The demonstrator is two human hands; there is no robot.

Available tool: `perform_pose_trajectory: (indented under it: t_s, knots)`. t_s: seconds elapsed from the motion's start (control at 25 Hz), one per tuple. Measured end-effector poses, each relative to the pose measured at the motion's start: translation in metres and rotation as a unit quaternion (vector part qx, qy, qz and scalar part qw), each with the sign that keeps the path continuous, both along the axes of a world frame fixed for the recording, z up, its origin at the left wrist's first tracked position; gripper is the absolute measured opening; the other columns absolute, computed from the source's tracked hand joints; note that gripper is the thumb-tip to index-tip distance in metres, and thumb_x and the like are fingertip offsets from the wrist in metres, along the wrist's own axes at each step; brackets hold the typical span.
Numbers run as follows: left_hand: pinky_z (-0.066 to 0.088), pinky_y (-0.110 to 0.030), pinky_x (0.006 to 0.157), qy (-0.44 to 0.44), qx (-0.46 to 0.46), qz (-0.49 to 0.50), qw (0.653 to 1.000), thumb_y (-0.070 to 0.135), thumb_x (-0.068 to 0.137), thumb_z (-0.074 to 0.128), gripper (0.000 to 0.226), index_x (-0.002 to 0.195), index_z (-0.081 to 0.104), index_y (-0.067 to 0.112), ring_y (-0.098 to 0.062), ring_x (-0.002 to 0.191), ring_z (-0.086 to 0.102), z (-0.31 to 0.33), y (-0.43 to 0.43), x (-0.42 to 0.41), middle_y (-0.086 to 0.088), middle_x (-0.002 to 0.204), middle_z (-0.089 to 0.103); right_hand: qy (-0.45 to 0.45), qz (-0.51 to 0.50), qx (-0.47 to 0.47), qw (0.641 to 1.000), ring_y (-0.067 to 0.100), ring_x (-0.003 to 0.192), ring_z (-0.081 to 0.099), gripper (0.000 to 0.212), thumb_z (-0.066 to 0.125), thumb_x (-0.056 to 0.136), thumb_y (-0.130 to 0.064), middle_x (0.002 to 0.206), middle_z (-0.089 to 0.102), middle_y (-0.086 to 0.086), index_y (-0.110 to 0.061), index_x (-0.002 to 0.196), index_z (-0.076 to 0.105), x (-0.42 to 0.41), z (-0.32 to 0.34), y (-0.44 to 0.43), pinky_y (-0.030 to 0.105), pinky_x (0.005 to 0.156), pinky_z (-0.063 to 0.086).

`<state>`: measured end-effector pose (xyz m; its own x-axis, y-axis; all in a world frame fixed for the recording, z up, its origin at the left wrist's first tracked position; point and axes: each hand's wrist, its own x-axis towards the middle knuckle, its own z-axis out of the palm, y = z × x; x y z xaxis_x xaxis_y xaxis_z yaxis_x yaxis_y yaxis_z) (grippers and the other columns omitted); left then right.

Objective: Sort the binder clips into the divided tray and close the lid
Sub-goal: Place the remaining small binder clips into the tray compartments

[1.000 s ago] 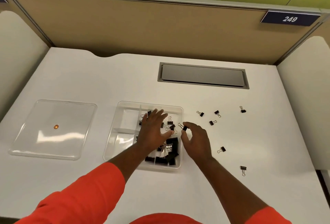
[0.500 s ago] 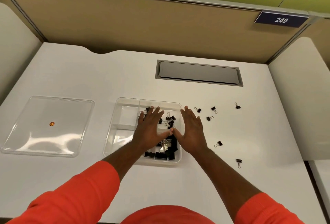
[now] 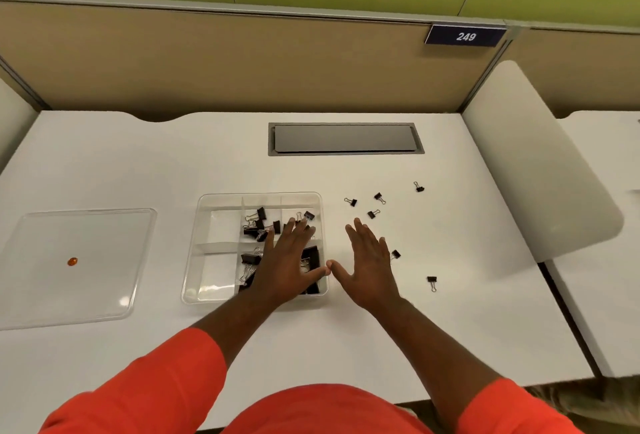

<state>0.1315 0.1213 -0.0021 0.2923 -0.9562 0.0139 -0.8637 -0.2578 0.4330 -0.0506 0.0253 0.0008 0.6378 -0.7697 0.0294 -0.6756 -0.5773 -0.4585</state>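
Observation:
A clear divided tray (image 3: 207,225) sits mid-desk with several black binder clips (image 3: 258,222) in its middle and right compartments. My left hand (image 3: 287,260) lies flat with straight fingers over the tray's right side, hiding some clips. My right hand (image 3: 369,262) is spread flat just right of the tray, holding nothing. Several small black clips lie loose on the desk to the right: one (image 3: 351,202), another (image 3: 379,197), a third (image 3: 431,281). The clear lid (image 3: 76,267) lies flat at the left.
The lid bears a small orange sticker (image 3: 72,261). A grey cable hatch (image 3: 344,139) is set into the white desk behind the tray. Tan partition panels close the back; a white divider (image 3: 540,170) bounds the right side.
A second ago my right hand pinched a small clip at the tray's right edge. That clip is no longer in it, and the hand has spread flat and shifted right, off the tray.

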Motion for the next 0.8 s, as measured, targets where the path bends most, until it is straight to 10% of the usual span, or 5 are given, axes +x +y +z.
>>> perform_pose_trajectory:
  t_s: [0.8]
  knots:
    - [0.024,-0.040,0.116,0.045,-0.014,-0.021,0.999,0.054,0.084,0.065,0.065,0.140,0.048,0.027,-0.012,0.129,0.047,-0.017,-0.070,-0.146,0.008,0.140,0.054,-0.027,-0.117,0.037,0.992,0.018,0.127,0.055,0.056,0.064,0.093,-0.041,0.145,0.053,-0.003,-0.020,0.142,0.049,-0.177,-0.047,-0.051,0.039,0.107,0.039]
